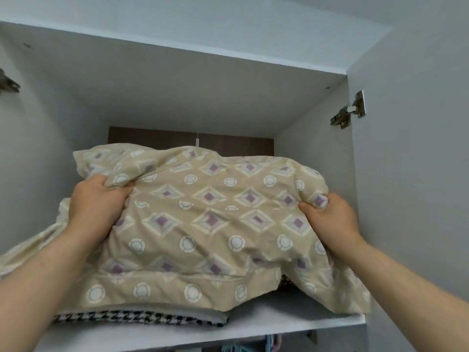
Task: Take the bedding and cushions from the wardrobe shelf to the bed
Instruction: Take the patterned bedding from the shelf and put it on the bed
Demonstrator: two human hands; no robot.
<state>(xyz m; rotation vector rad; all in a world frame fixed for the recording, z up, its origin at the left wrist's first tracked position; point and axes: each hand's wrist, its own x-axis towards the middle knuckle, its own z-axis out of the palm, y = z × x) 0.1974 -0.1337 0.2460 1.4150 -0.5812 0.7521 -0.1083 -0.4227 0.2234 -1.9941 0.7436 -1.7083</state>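
Headroom stands open above the beige bedding (203, 224), which fills the wardrobe shelf (291, 320) almost wall to wall and overhangs its front edge. Purple diamonds and white rings pattern it. Left hand (95, 203) and right hand (330, 219) each clench bunched cloth. Beneath lies houndstooth fabric (137, 318).

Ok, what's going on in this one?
A person is reaching up into an open wardrobe. The left hand and right hand each grip a side of a beige patterned quilt bunched on the shelf. It lies on a houndstooth cushion and has not left the shelf yet.
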